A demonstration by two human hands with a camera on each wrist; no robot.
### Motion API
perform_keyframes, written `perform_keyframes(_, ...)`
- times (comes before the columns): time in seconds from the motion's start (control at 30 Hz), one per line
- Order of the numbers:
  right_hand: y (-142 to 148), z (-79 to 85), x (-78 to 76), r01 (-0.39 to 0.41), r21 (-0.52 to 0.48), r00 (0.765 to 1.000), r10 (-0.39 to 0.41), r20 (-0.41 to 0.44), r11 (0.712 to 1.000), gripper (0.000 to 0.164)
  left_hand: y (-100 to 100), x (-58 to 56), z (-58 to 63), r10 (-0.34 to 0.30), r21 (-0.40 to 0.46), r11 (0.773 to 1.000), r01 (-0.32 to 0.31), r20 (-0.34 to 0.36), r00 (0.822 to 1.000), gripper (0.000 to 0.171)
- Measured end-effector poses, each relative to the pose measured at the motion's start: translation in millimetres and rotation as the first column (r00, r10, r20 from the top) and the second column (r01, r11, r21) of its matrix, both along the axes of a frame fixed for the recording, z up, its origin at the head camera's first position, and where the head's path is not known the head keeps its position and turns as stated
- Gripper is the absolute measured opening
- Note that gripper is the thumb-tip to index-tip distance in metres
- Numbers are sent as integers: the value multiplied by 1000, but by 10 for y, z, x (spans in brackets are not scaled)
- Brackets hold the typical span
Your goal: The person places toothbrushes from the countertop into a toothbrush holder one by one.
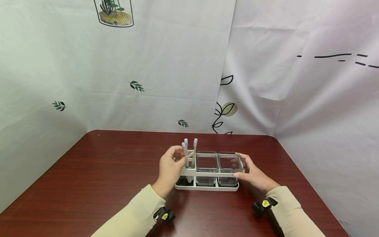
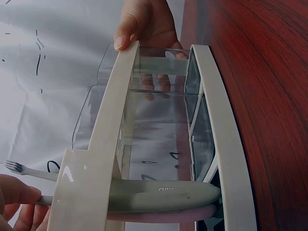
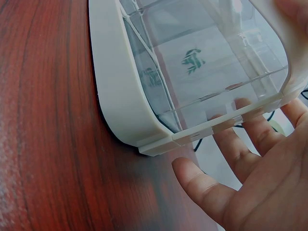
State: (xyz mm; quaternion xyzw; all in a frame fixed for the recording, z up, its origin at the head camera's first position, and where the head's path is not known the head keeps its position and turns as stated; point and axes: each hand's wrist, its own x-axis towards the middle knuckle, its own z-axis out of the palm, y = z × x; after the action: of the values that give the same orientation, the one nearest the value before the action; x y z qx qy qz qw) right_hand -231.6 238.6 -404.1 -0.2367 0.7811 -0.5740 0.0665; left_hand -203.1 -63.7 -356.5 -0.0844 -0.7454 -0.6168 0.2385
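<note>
A white toothbrush holder (image 1: 214, 173) stands on the table with two clear cups (image 1: 207, 162) in its right part. Several toothbrushes (image 1: 195, 144) stand heads up in its left part. In the left wrist view, a grey-green toothbrush (image 2: 163, 195) lies alongside a pink toothbrush (image 2: 166, 215), their handles inside the frame. At the left end, my left hand (image 1: 170, 166) pinches the thin neck of a toothbrush between thumb and fingers. My right hand (image 1: 254, 173) grips the right end of the holder, its thumb on the front rail and fingers behind, partly seen through the cup.
The holder rests on a dark red-brown wooden table (image 1: 118, 171). White cloth (image 1: 165, 59) with printed leaves and plants hangs behind it and along both sides. Black camera straps (image 1: 161, 213) sit on both cream sleeves.
</note>
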Motion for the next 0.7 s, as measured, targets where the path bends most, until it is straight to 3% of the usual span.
perform_keyframes(0.5, 11, -11, -3, -2, 5, 1000, 2, -19, 1000, 77, -9, -9, 19, 32, -86, 996, -29, 29, 999, 18)
perform_keyframes(0.7, 6, -7, 0, -2, -2, 1000, 2, -12, 1000, 77, -6, -7, 29, 35, -83, 996, -32, 43, 998, 18)
